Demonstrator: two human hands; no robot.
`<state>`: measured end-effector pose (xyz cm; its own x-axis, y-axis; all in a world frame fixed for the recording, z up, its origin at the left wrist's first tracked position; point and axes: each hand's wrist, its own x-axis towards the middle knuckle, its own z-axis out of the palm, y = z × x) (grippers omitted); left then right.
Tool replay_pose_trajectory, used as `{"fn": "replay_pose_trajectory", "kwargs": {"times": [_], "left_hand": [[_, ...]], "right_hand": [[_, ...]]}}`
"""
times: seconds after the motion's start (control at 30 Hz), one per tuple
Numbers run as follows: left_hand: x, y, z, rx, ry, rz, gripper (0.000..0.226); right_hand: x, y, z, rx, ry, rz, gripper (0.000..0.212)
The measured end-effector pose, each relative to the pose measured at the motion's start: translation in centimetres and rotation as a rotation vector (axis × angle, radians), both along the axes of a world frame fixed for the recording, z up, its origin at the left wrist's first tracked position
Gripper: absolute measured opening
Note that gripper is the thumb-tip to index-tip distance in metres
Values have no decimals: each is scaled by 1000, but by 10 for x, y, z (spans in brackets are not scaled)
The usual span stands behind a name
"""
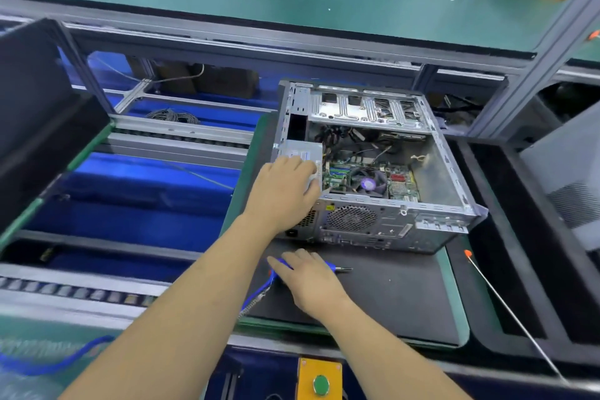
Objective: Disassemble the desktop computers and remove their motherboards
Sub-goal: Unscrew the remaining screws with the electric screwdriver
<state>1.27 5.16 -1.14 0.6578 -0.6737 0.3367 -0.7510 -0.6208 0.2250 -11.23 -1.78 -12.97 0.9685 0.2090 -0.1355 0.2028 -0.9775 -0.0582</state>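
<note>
An open desktop case lies on its side on a black mat. Inside I see the green motherboard with a CPU fan and loose cables at the back. My left hand rests on the silver power supply at the case's left side, fingers spread over its top and edge. My right hand lies over a blue electric screwdriver on the mat in front of the case, fingers curling around its handle. The bit points right.
A blue coiled cord runs from the screwdriver to the lower left. A roller conveyor and blue trays are at left. A thin rod with an orange tip crosses at right. A yellow box with a green button sits at the front edge.
</note>
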Motion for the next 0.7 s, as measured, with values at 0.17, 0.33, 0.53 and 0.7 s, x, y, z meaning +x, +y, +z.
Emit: {"fn": "replay_pose_trajectory", "kwargs": {"times": [0.17,0.33,0.53,0.7], "left_hand": [[4,0,-3,-36,36,40,27],[18,-24,17,-173,142,74,23],[27,-76,29,118,86,-38,26],[27,-116,22,671,83,-181,6]], "right_hand": [[0,0,39,183,-264,127,42],[30,-53,126,263,-853,129,18],[64,-164,147,222,-205,-522,38],[82,-214,107,22,240,-387,82]]}}
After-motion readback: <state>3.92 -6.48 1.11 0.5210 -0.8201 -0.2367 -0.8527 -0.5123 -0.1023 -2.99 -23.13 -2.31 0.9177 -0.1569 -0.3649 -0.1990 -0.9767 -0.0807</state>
